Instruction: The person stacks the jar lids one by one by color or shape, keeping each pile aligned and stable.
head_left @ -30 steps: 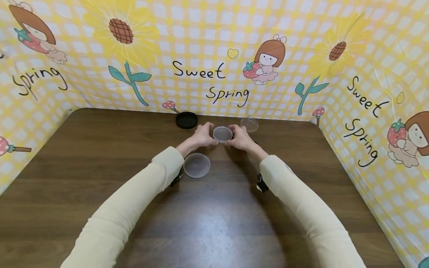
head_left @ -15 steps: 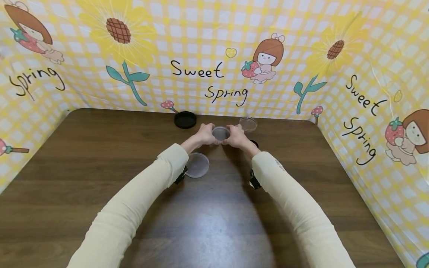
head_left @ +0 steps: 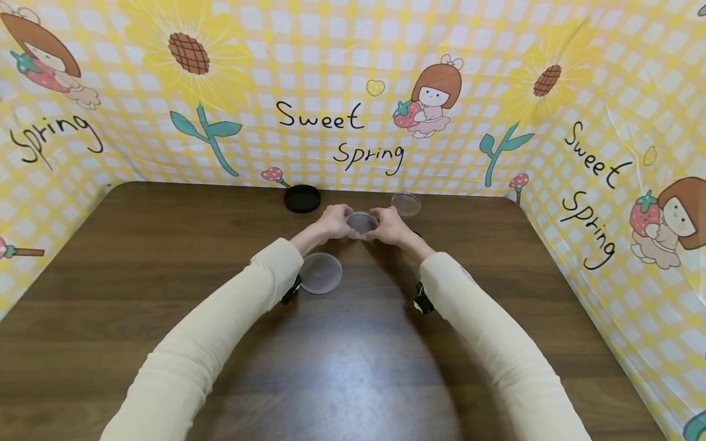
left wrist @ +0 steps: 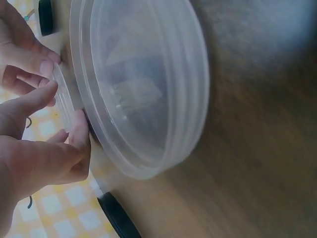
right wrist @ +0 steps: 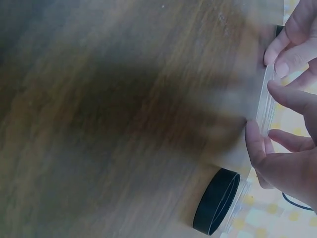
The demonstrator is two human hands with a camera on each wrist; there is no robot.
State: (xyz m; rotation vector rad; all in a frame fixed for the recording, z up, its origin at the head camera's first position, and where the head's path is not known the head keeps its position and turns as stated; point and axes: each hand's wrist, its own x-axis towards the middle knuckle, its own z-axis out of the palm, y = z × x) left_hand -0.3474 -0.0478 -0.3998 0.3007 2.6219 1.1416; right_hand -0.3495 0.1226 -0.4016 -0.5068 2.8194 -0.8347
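Near the back of the table, both hands hold a small clear round plastic dish (head_left: 361, 225) by its opposite sides. My left hand (head_left: 334, 222) has its thumb and fingers at the left rim. Across from it, my right hand (head_left: 390, 225) pinches the right rim in the same way. In the right wrist view the dish (right wrist: 266, 101) is seen nearly edge-on. A larger clear round plastic container (head_left: 321, 273) sits on the table by the left wrist; its ridged wall fills much of the left wrist view. Whether the held dish touches the table cannot be told.
A black round lid (head_left: 302, 199) lies at the back, left of the hands. Another clear round piece (head_left: 406, 204) is at the back right. Beside it is a second black round lid (right wrist: 216, 201), mostly hidden by the right wrist in the head view. Patterned cloth (head_left: 320, 73) surrounds the table.
Both forearms shifted slightly inward, then back outward, and the fingers moved a little at the rim. The dish stays between the two hands. The head view has drifted slightly.
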